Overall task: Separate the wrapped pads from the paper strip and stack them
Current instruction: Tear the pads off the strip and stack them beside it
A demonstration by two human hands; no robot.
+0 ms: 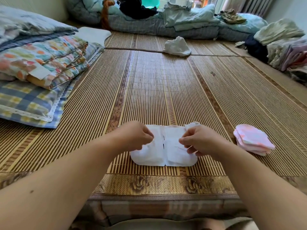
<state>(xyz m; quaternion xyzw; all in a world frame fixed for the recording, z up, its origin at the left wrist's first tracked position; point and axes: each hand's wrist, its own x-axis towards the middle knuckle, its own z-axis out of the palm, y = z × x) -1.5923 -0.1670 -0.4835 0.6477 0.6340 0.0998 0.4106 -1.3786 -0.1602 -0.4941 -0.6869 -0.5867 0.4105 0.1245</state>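
pinching paper strip (163, 146) beside pad stack (254, 141)

I see both forearms bare up to the frame's lower corners, no sleeves, no watch or rings on the left hand (134, 136) or right hand (198, 141) (one small dark mole on the left forearm).
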